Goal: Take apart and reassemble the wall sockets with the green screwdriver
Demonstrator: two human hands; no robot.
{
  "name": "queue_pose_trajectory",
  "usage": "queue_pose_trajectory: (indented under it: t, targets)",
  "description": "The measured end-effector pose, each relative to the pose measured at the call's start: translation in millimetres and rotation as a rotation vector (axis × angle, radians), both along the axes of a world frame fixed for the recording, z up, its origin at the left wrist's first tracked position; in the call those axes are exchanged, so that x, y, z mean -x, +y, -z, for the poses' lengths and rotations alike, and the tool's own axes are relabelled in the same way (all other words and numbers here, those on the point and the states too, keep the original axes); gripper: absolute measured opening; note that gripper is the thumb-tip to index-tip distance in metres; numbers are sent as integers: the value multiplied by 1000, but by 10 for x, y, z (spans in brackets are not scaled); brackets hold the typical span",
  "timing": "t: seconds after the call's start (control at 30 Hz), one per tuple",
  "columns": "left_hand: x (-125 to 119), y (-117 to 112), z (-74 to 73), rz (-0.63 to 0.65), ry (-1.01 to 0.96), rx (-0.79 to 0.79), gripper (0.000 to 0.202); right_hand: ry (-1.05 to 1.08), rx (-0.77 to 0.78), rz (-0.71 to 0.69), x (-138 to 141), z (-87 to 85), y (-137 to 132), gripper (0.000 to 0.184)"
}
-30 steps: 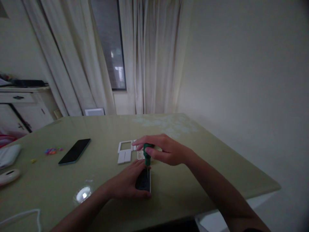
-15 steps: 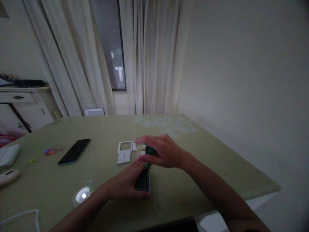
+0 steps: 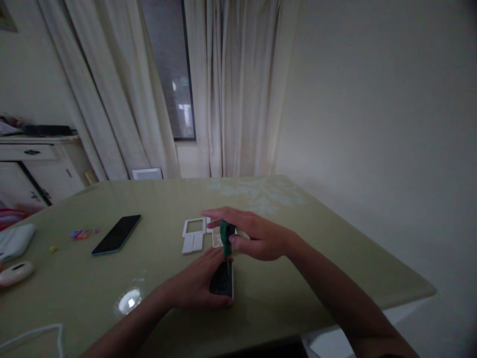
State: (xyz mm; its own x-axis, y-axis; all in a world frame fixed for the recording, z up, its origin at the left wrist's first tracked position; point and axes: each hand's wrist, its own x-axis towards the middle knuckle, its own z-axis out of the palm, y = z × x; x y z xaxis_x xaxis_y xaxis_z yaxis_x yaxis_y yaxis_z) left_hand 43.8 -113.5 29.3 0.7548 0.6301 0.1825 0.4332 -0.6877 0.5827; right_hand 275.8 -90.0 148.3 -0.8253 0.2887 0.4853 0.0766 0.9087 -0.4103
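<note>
My left hand (image 3: pixel 197 281) grips a small black-and-white switch module (image 3: pixel 221 282) on the table, thumb at its near end and fingers at its far end. Above it stands a green-handled screwdriver (image 3: pixel 226 237), nearly upright, its shaft pointing down at the module. My right hand (image 3: pixel 253 231) holds the handle, with the thumb against its side and the other fingers stretched out past it. Just beyond lie a white frame (image 3: pixel 194 226), a white double rocker plate (image 3: pixel 192 243) and a cream-coloured part (image 3: pixel 217 238), partly hidden by my right hand.
Left of the parts lies a black phone (image 3: pixel 117 235). Further left are several small coloured pieces (image 3: pixel 82 233), a yellow piece (image 3: pixel 53 249), a white rounded object (image 3: pixel 17 273) and a white cable (image 3: pixel 33 331). A wall (image 3: pixel 372 124) runs along the right side.
My right hand's fingers have loosened and straightened around the screwdriver, showing more of the green handle and its shaft. The left hand keeps its hold on the module. The view has shifted slightly.
</note>
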Motion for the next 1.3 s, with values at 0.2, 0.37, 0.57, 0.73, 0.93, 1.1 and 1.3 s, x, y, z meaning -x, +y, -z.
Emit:
queue_pose_trajectory:
  t: [0.2,0.37,0.57,0.73,0.93,1.1,1.3]
  targets:
    - [-15,-17,-24,-27,12,17,77,29,-216,291,28,102,49,40]
    - [-16,-21,-29,-17,11,6,81,3,-53,93,-7,34,23,51]
    - [6,-16,5,-42,30,35,83,-85,-189,267,-1,2,-32,40]
    - [2,-11,7,-4,8,22,91,-78,-115,92,-2,-30,-70,44]
    - [-16,-33,-46,-33,37,19,75,-57,-220,339,-21,9,33,41]
    - [-25,-40,-47,-30,34,15,84,-43,-56,77,-45,-34,11,45]
    - [-12,-19,-12,-35,41,18,86,-102,-130,277,-4,-26,-47,44]
